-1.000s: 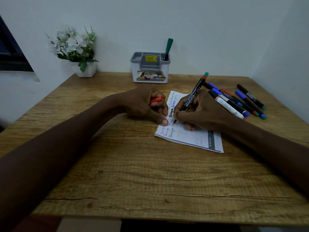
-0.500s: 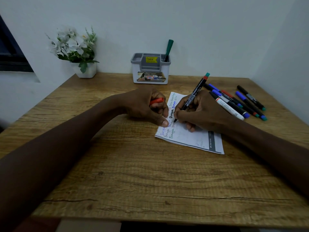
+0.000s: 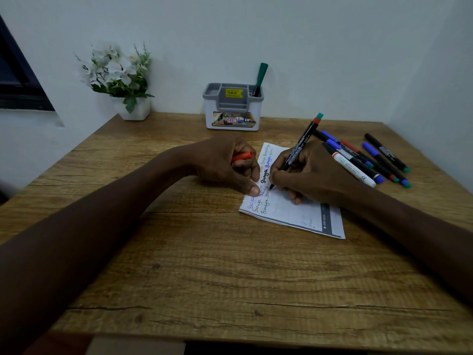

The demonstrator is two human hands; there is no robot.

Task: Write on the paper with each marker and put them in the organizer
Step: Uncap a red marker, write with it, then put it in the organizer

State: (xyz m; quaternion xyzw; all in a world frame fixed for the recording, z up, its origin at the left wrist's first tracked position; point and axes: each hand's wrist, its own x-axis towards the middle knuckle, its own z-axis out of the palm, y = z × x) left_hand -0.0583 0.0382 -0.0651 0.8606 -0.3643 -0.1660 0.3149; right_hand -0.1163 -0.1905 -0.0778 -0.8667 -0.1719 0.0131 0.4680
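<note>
- the potted white flowers (image 3: 115,80) stand far left of the paper, back against the wall, out of the working area and no part of the job
- the left hand (image 3: 225,165) is closed around a red cap (image 3: 242,157), and its thumb presses on the left edge of the paper; i judge it does two jobs at once, keeping the cap ready to go back on and pinning the sheet so it won't slide under the strokes
- the grey and white organizer (image 3: 233,108) sits behind the paper by the wall, with one green-capped marker (image 3: 259,79) leaning upright in its right-hand compartment, so that one looks finished
- the paper (image 3: 294,211) lies on the wooden table (image 3: 204,265), turned at a slant, probably to suit the writing arm; it carries several short words in different colours along its left side
- the right hand (image 3: 311,172) is clamped in a writing grip on a black-barrelled marker (image 3: 298,147) that slants up and back, its tip (image 3: 270,186) touching the paper right of the left thumb, so writing seems under way
- right of the paper a loose row of capped markers (image 3: 363,160) lies flat on the table, blue, red and black among them, within easy reach of the writing hand; they appear to be waiting their turn
</note>
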